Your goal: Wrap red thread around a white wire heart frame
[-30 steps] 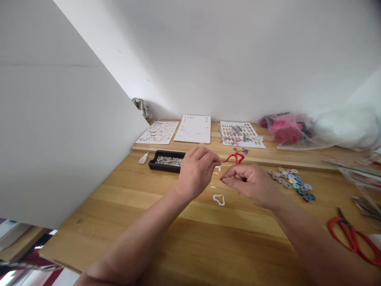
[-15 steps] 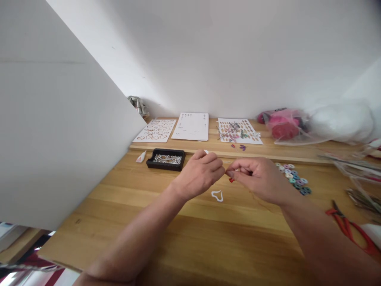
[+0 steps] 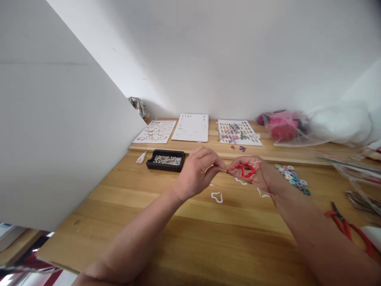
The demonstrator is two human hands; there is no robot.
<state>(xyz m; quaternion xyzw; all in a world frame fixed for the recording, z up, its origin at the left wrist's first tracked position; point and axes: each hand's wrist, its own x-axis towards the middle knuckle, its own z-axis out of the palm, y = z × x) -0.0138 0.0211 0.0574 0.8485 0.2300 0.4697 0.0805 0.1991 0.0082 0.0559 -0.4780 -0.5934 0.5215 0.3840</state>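
Observation:
My left hand pinches the tip of a red, thread-wrapped open outline piece between thumb and forefinger. My right hand is turned partly palm up, its fingers meeting the left fingertips at that same tip, and the red piece lies across it. From the piece a red thread trails down over the right wrist. A thin white sliver shows at its upper edge, too small to name. Below the hands, a white heart-shaped paper outline lies on the wooden table, with other white cut-outs near the right wrist.
A black tray of beads and a small glue tube stand left. Patterned sheets line the raised back ledge. Right of my hands are thread spools, red-handled pliers and plastic bags.
My right hand has turned palm up, bringing the red piece and its thread into view. My left hand's finger and thumb have opened into a visible pinch. More white cut-outs now show.

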